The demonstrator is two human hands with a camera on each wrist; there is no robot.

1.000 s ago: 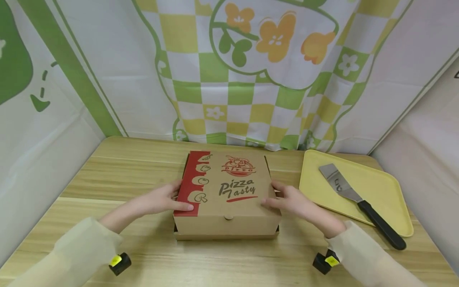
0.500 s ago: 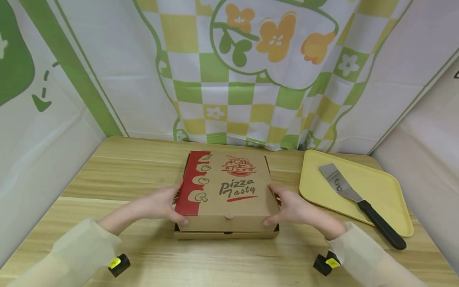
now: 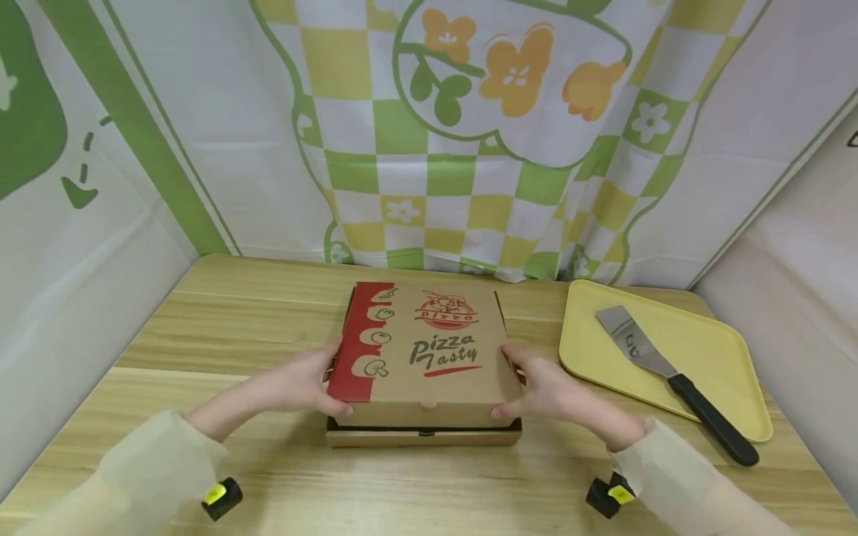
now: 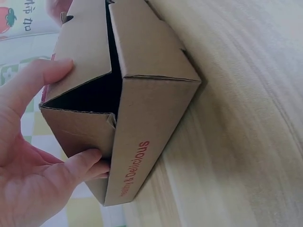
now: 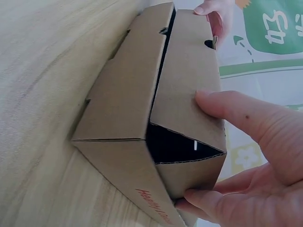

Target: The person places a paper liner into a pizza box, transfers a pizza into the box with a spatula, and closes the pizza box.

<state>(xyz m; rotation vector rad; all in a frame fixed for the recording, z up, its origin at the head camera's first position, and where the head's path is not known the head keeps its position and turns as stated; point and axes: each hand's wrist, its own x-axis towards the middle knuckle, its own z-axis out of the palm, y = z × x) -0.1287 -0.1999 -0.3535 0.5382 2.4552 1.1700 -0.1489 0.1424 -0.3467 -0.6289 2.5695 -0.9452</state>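
A cardboard pizza box [image 3: 445, 387] with a red printed strip lies mid-table, its front facing me. My left hand [image 3: 304, 381] grips the lid's left front corner, the thumb on the front flap [image 3: 422, 415] and the other fingers at the side flap. At the opposite corner my right hand [image 3: 548, 387] holds the lid the same way. Both wrist views show a dark gap between the lid flaps and the box's base [image 4: 149, 49]. The front flap's lower edge lies just behind the base's front wall [image 5: 118, 90]. The inside of the box is dark.
To the right lies a yellow tray [image 3: 717, 342]. A spatula with a metal blade [image 3: 633, 339] and black handle [image 3: 713, 420] rests across it, the handle reaching over the tray's front edge. A printed curtain [image 3: 456, 179] hangs behind the wooden table [image 3: 248, 313].
Both thumbs have moved from the lid's top down onto its front flap. That flap has tilted inward, and more of the base's front wall shows. Tray and spatula have stayed put.
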